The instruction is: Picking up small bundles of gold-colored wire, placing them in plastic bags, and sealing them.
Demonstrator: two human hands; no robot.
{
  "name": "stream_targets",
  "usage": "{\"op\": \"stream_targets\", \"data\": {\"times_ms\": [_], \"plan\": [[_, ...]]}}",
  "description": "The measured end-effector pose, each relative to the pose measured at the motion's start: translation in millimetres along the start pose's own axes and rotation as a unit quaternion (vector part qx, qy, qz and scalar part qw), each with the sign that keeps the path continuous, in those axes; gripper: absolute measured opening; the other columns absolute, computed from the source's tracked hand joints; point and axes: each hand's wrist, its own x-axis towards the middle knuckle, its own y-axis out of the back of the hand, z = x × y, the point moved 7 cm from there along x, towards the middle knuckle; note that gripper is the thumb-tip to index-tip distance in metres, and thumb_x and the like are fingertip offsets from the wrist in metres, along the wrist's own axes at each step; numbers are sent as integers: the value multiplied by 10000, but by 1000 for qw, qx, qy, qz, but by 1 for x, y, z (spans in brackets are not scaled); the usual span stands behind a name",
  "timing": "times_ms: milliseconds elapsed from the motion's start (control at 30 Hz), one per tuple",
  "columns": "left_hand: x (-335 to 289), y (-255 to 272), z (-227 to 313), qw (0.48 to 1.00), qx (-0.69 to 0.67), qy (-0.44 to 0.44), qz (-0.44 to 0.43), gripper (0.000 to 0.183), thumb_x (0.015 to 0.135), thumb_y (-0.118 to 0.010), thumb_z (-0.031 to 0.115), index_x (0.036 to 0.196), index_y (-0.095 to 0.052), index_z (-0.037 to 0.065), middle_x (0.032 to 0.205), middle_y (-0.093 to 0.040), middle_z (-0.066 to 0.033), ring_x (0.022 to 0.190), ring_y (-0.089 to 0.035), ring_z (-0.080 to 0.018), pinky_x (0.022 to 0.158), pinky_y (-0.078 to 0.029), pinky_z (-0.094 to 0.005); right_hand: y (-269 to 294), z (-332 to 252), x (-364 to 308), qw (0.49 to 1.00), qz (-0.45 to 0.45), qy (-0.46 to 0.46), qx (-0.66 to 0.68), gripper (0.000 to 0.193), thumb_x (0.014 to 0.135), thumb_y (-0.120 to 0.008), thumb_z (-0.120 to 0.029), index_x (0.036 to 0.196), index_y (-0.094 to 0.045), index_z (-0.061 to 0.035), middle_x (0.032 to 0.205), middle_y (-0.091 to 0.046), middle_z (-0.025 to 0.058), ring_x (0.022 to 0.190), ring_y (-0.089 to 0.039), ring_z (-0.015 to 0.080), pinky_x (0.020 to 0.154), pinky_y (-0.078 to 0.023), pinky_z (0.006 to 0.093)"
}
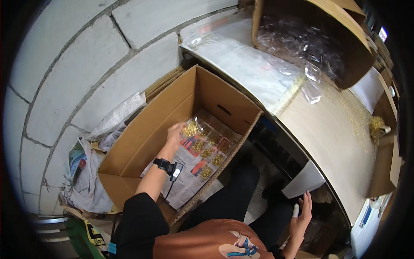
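My left hand [174, 134] reaches down inside a large cardboard box [161, 105]. Its fingers are closed on a small clear plastic case [190, 128] filled with gold-coloured metal pieces, too small to name. More clear cases with the same gold pieces [206, 153] lie in rows beside it, on newspaper [179, 175] lining the box bottom. To the right, my right hand [301, 218] is empty, its fingers stretched out close to a white panel or sheet [304, 180] at the table's edge. One of its fingers has a white covering on the tip.
A worktable [319, 140] stands right of the box, with loose gold pieces scattered on it. On it, a tipped cardboard box [362, 52] holds many empty clear cases [302, 41]. A gold bundle [376, 129] lies farther right. Plastic sacks [88, 183] lean against the block wall [82, 64].
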Motion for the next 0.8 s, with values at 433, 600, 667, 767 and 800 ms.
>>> {"op": "stream_targets", "data": {"times_ms": [433,600,667,767,800], "plan": [[54,89,-202,934,-89,112,327,138,881,-535,53,987,-563,-31,823,-611,-117,631,-616,-248,590,-575,-367,-52,1,29,971,-175,-15,-161,447,757,-515,152,1188,-530,36,1280,-528,165,1045,-610,315,898,-482,325],[48,101,-218,929,40,144,340,143,870,-542,61,977,-563,-31,867,-633,-142,657,-633,-253,579,-556,-350,-58,-1,40,966,-193,-22,-171,450,710,-506,167,1137,-566,38,1193,-573,200,1066,-580,371,926,-458,350],[38,93,-210,922,106,173,329,148,869,-548,67,985,-566,-23,903,-644,-152,707,-646,-254,611,-549,-352,-58,-3,44,966,-191,-24,-171,445,709,-505,167,1129,-572,37,1176,-580,207,1066,-578,375,927,-454,356],[20,68,-196,932,-36,189,308,147,829,-542,35,948,-600,-30,823,-638,-102,679,-631,-211,549,-507,-321,-56,-1,47,968,-189,-18,-164,441,705,-504,169,1118,-580,37,1148,-592,217,1064,-578,380,927,-448,364],[17,55,-185,938,-54,198,280,150,823,-528,31,936,-610,-24,818,-639,-103,664,-624,-203,544,-496,-308,-55,-1,48,970,-185,-10,-156,441,703,-504,171,1115,-583,37,1137,-596,221,1062,-578,380,926,-446,365]]}}
